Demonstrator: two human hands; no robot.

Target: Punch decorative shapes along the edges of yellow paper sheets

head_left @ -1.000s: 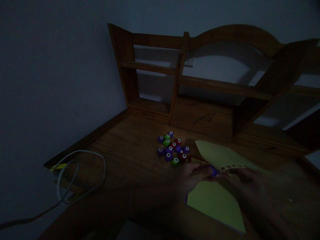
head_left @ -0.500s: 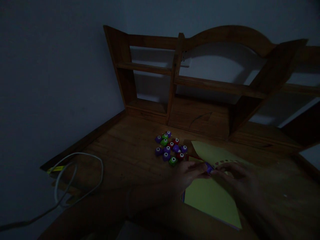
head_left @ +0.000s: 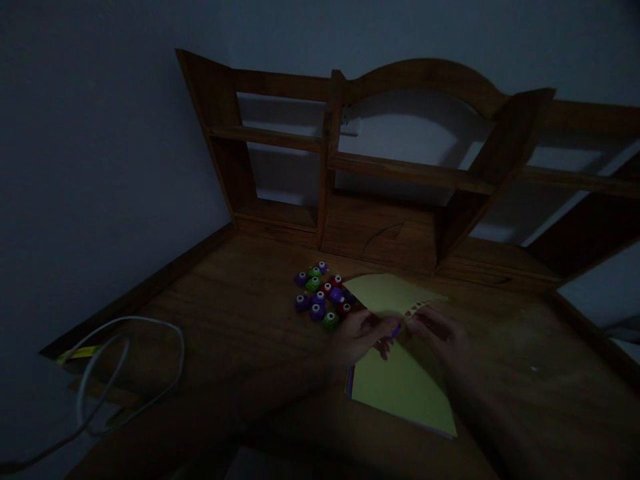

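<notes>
My left hand [head_left: 357, 339] is closed around a small purple craft punch [head_left: 396, 331], mostly covered by the fingers. Thumb and fingers of my right hand [head_left: 444, 331] pinch the lower edge of a yellow paper sheet [head_left: 387, 292], close beside the punch. Small shaped holes run in a row along that edge. Whether the sheet sits in the punch's slot I cannot tell. Below both hands lies a stack of coloured paper [head_left: 400, 395] with a yellow sheet on top. Left of the raised sheet, several purple, red and green punches [head_left: 317, 311] are grouped on the desk.
A wooden desk [head_left: 240, 293] carries a shelf unit [head_left: 327, 160] along the back wall. At the left lies a looped white cable [head_left: 181, 347] near a yellow strip [head_left: 83, 353]. A wall socket [head_left: 351, 127] shows behind the shelves. The light is dim.
The view has shifted slightly right. The yellow sheet has swung up and left, now overlapping the edge of the punch group. Both hands still hold the punch and sheet.
</notes>
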